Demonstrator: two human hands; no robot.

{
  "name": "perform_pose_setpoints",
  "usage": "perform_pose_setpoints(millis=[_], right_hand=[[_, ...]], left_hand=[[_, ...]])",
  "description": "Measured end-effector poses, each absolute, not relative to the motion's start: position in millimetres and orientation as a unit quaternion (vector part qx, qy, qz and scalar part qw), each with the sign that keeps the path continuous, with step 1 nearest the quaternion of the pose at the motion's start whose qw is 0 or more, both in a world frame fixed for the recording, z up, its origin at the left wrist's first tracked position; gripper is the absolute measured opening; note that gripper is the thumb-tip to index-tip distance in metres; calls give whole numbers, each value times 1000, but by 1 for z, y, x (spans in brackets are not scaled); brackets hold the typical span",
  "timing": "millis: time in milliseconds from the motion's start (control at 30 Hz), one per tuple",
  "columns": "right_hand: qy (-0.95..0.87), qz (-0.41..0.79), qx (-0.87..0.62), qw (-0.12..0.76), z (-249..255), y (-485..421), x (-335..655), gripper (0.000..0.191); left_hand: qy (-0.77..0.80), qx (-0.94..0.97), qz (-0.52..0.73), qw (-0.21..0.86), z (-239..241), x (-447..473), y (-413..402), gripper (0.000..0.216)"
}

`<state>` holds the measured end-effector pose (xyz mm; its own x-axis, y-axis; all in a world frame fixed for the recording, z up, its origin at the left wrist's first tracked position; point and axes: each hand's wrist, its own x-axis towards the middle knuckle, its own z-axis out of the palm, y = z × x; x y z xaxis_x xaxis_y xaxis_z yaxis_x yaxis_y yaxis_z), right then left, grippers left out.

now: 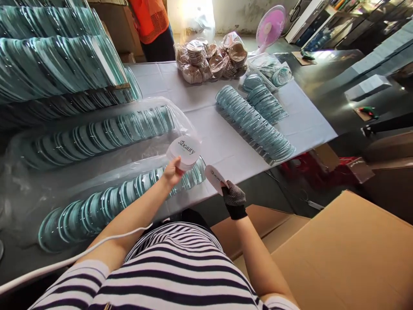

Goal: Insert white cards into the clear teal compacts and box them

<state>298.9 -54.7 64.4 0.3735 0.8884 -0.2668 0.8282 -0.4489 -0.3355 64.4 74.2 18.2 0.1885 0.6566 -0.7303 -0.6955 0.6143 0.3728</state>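
In my bare left hand (pixel 173 173) is a stack of round white printed discs (pixel 183 150); the top one reads "beauty" in dark letters. My right hand (pixel 234 195), in a dark dotted glove, grips a similar round white disc (pixel 214 178) by its edge, tilted and apart from the stack. Below and left of my left hand lies a long row of round clear glass pieces (pixel 106 202), standing on edge. Another such row (pixel 106 133) lies farther back on clear plastic film (pixel 180 116). The fingertips under the stack are partly hidden.
Glass rows (pixel 254 122) lie on the white-covered table (pixel 200 116). Behind them are bagged brown round pieces (pixel 213 60) and a white basket (pixel 263 73). Racked glass (pixel 54 64) stands at left, cardboard boxes (pixel 348 254) at right. A person in an orange vest (pixel 150 21) stands beyond.
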Motion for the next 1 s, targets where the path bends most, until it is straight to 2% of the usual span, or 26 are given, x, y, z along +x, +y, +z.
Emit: perform_pose_setpoints(millis=[133, 367, 567, 1000], right_hand=[[-600, 198, -774, -45, 51, -67, 288, 40], [-593, 263, -738, -186, 33, 5, 258, 38], [-618, 258, -719, -186, 48, 11, 260, 31], [-641, 290, -694, -154, 37, 34, 259, 29]], left_hand=[[452, -60, 406, 792, -2, 101, 95, 43], [495, -74, 389, 773, -30, 100, 90, 41], [487, -74, 387, 780, -26, 98, 91, 39], [484, -82, 391, 779, -15, 100, 90, 22]])
